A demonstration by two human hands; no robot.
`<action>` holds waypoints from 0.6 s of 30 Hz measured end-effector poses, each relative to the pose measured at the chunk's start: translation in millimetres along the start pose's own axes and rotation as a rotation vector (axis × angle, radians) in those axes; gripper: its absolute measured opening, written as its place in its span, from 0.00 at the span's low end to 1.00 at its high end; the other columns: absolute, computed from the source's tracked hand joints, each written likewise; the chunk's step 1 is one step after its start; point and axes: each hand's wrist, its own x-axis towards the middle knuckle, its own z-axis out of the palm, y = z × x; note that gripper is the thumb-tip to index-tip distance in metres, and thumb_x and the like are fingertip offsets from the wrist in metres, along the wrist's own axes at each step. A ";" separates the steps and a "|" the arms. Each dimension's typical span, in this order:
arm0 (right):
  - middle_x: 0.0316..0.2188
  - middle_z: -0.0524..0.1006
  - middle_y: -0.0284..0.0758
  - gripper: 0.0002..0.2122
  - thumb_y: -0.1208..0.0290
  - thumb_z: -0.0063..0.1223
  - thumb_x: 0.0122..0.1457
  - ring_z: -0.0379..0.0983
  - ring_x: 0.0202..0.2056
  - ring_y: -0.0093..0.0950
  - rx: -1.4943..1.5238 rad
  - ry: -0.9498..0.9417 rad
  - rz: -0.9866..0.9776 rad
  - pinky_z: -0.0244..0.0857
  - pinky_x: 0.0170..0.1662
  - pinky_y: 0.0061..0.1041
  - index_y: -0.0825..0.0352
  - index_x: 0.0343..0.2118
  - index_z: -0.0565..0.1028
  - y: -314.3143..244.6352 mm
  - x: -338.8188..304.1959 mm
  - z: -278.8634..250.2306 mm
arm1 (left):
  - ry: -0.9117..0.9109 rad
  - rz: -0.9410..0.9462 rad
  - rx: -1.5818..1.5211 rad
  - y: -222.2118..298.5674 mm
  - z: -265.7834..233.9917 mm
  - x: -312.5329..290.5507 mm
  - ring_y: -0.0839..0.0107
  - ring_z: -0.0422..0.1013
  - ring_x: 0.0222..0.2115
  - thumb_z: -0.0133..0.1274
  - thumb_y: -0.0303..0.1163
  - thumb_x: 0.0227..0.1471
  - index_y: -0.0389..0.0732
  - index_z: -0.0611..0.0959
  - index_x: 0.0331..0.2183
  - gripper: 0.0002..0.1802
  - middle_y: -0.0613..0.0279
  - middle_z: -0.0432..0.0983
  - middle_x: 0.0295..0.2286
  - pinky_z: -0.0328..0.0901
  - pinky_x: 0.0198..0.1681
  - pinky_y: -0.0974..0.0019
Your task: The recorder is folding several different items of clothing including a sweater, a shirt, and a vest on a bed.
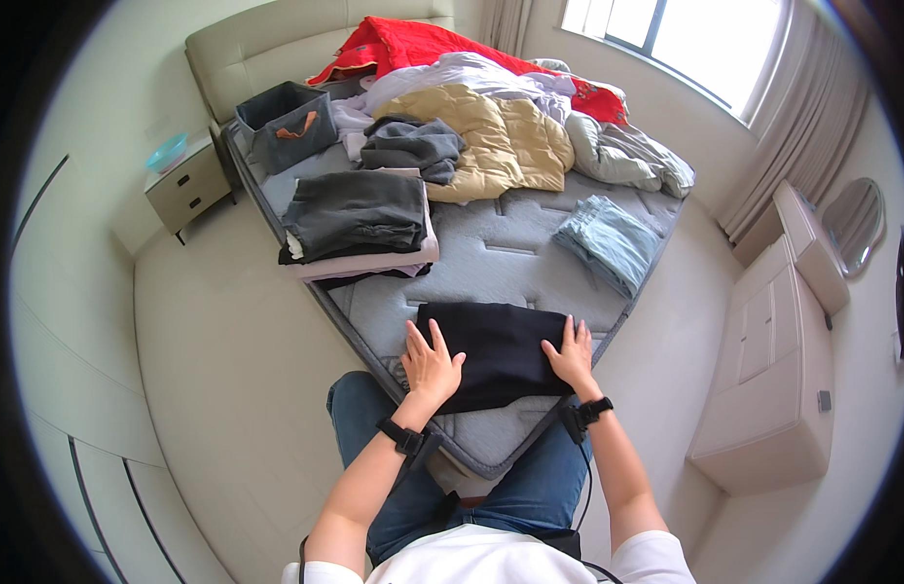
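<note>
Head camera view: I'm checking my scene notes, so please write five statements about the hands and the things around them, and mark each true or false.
1. The left hand and the right hand both touch the folded black garment. True.
2. An aqua basin stands on the nightstand. True.
3. The light-blue denim garment hangs over the nightstand. False: it lies folded on the mattress.
4. The dark grey fabric bin stands on the mattress near the headboard. True.
5. The red bedding lies on the floor. False: it lies bunched at the headboard end of the mattress.
</note>
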 end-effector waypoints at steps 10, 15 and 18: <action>0.37 0.75 0.40 0.28 0.68 0.64 0.45 0.73 0.36 0.28 0.914 -0.293 0.334 0.68 0.39 0.25 0.77 0.47 0.66 -17.2 2.1 -43.5 | -0.104 -0.305 -0.587 -26.6 -23.4 21.4 0.51 0.71 0.40 0.65 0.51 0.33 0.20 0.69 0.41 0.46 0.34 0.71 0.38 0.66 0.43 0.58; 0.35 0.76 0.37 0.18 0.76 0.60 0.47 0.73 0.36 0.27 1.068 -0.404 0.219 0.69 0.38 0.26 0.72 0.43 0.71 -22.6 15.0 -48.2 | -0.145 -0.191 -0.890 -28.1 -18.9 26.7 0.60 0.68 0.46 0.61 0.39 0.41 0.23 0.69 0.46 0.36 0.42 0.71 0.43 0.62 0.49 0.64; 0.37 0.76 0.35 0.18 0.80 0.55 0.50 0.72 0.37 0.26 1.138 -0.454 0.102 0.68 0.41 0.26 0.70 0.46 0.70 -55.2 29.6 -77.3 | 0.059 -0.021 -0.960 -43.3 -26.1 45.0 0.55 0.66 0.49 0.59 0.32 0.42 0.30 0.69 0.48 0.31 0.41 0.70 0.45 0.60 0.52 0.62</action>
